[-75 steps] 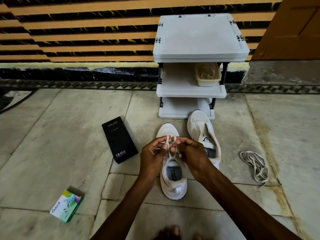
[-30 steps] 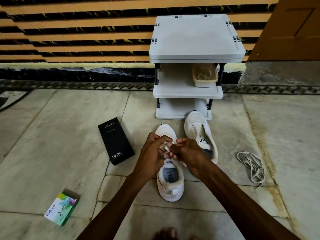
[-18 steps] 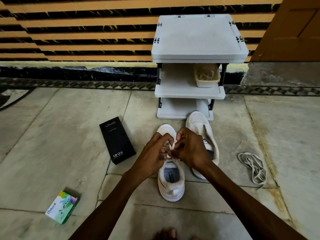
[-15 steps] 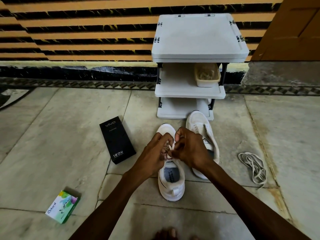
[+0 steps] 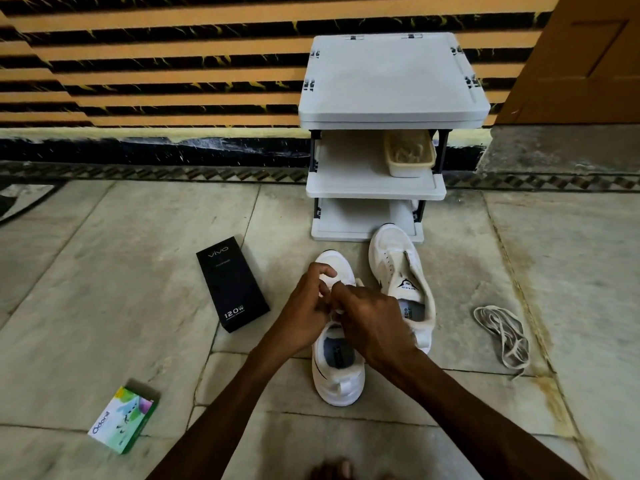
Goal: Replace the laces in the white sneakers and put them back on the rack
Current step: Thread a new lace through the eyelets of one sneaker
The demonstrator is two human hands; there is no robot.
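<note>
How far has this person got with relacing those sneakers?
Done: off-white laces lie loose on the floor, probably the old ones. In hand: left hand and right hand pinch a white lace on the nearer white sneaker. Left: the farther white sneaker has bare eyelets; neither is on the grey plastic rack.

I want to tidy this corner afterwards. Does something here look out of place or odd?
Yes. The sneaker nearer the rack has empty eyelets and its tongue flops open. A loose lace lies tangled on the floor to its right. A black box and a green box lie on the floor at the left.
</note>
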